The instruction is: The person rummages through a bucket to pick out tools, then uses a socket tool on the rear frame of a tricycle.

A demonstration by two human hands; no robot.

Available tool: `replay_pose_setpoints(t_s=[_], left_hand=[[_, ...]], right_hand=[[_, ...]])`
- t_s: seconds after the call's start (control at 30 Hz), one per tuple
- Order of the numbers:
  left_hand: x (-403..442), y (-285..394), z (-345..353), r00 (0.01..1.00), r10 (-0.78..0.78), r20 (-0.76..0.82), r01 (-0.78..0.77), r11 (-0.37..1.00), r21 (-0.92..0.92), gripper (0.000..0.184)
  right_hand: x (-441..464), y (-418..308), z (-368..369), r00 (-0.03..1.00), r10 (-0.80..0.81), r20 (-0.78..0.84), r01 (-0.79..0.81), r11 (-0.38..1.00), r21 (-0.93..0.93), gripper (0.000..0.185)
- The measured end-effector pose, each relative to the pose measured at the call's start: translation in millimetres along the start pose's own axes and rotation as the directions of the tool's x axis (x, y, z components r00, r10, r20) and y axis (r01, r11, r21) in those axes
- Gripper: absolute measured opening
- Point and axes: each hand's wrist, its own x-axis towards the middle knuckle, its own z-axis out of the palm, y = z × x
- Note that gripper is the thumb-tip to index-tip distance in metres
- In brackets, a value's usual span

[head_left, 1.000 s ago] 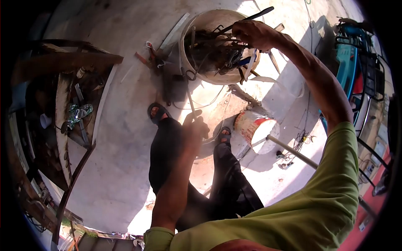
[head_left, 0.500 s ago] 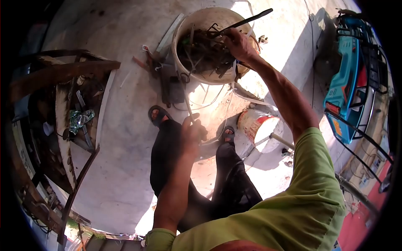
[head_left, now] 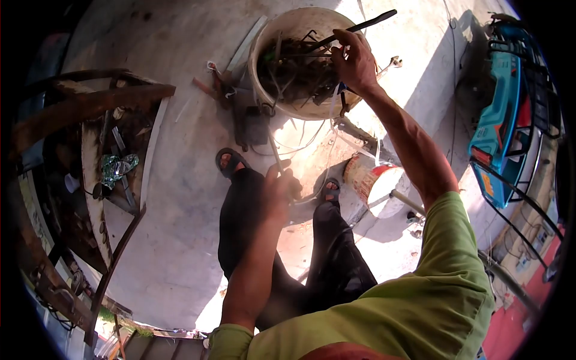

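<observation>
A round, dirty whitish bucket (head_left: 264,90) holds a jumble of metal pieces (head_left: 294,66), many too dark to name. Over its right side is my right hand (head_left: 358,67), with thumb and fingers apart beside a dark flat-ended bar (head_left: 372,23) that leans out over the rim. I cannot tell whether the fingertips touch the bar. Lower down, in front of my legs, my left hand (head_left: 281,191) is closed around a thin pale rod (head_left: 275,147). The rod's far end points towards the bucket, by a dark hook-like loop.
A paint-stained smaller bucket (head_left: 363,177) lies tipped near my foot. Red-handled tools (head_left: 207,90) and a dark block (head_left: 258,127) sit left of the big bucket. A rusty frame (head_left: 90,108) stands at left, a teal machine (head_left: 501,120) at right. Cables trail over the floor.
My right hand has shifted slightly right and its fingers have spread from a tighter curl near the bar. The left hand still holds the rod. The whole view has shifted a little.
</observation>
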Motion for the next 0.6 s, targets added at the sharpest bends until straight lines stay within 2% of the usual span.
replay_pose_setpoints(t_s=[0.03,0.07,0.17,0.27,0.37,0.47,0.6], left_hand=[[-1,-1,0,1.0,-0.004,-0.006,0.004,1.0,0.013,0.033],[-2,-1,-1,1.0,-0.008,-0.01,0.008,1.0,0.026,0.034],[-2,-1,-1,1.0,-0.014,-0.014,0.015,0.999,0.034,0.034],[-2,-3,-1,1.0,-0.022,-0.005,0.022,1.0,0.022,0.033],[-3,-3,0,1.0,-0.022,-0.006,0.022,1.0,0.021,0.032],[-2,-3,-2,1.0,-0.012,0.002,0.012,1.0,-0.001,0.03],[-2,-3,-3,1.0,-0.016,0.001,0.016,0.998,-0.063,0.028]], right_hand=[[-2,-8,2,0.998,-0.058,-0.009,0.058,0.998,-0.008,0.037],[-4,-16,4,0.994,0.013,0.105,-0.028,0.99,0.138,0.034],[4,-49,20,0.938,-0.072,0.339,-0.006,0.974,0.224,0.026],[9,-51,63,0.864,-0.149,0.482,0.005,0.958,0.287,0.026],[9,-40,104,0.684,-0.227,0.693,0.155,0.974,0.167,0.03],[1,-36,131,0.412,0.053,0.91,0.232,0.959,-0.161,0.034],[8,-52,137,0.384,0.233,0.894,0.139,0.942,-0.305,0.036]])
